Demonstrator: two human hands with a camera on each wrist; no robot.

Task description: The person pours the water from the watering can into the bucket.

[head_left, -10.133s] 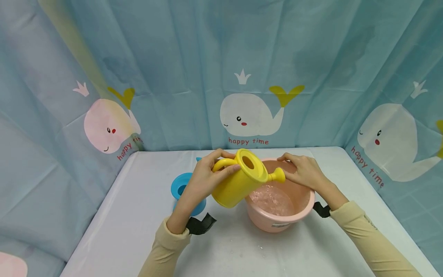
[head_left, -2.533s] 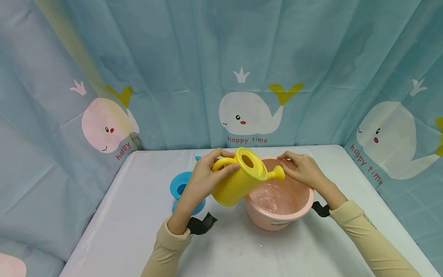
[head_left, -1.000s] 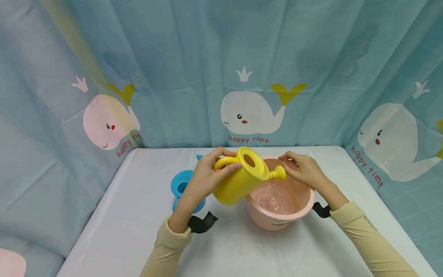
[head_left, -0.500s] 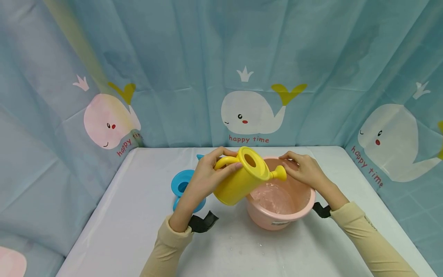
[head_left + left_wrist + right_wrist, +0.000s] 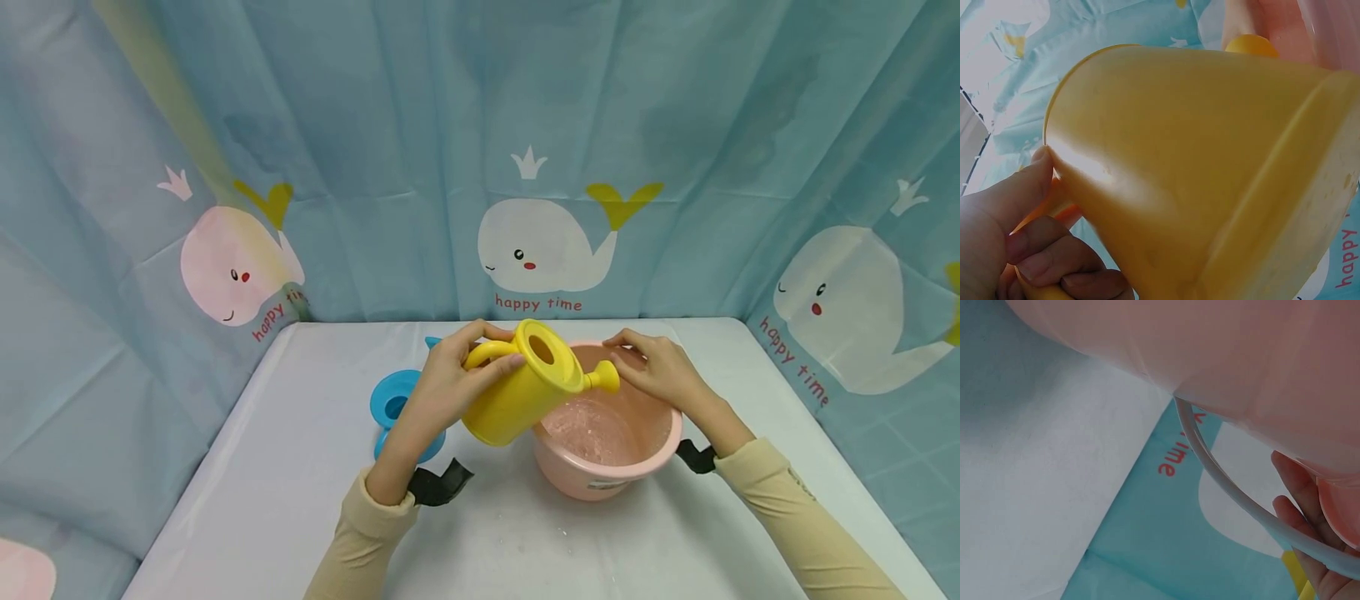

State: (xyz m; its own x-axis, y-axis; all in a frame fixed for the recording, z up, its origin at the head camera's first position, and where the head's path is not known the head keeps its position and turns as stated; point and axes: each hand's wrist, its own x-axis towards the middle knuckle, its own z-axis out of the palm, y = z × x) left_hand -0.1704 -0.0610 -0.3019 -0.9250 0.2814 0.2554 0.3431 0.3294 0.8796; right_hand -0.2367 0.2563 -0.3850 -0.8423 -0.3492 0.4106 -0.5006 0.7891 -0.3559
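Observation:
My left hand [image 5: 450,375] grips the handle of a yellow watering can [image 5: 513,408], thumb pressed on its side. The can is tilted to the right, with its round sprinkler head [image 5: 606,377] over a pink bucket [image 5: 581,483]. Rippled water [image 5: 596,429] lies in the bucket. My right hand [image 5: 656,367] holds the bucket's far right rim, close to the sprinkler head. In the left wrist view the can's body [image 5: 1166,156] fills most of the picture. The right wrist view shows fingertips [image 5: 1300,481] against the bucket's outside, beside its grey carrying handle [image 5: 1222,481].
A blue plastic thing [image 5: 392,392] with a flared ring stands left of the can, partly hidden by my left forearm. Small water drops [image 5: 564,532] dot the white tabletop [image 5: 480,550]. A blue whale-print curtain [image 5: 390,250] hangs behind and at both sides.

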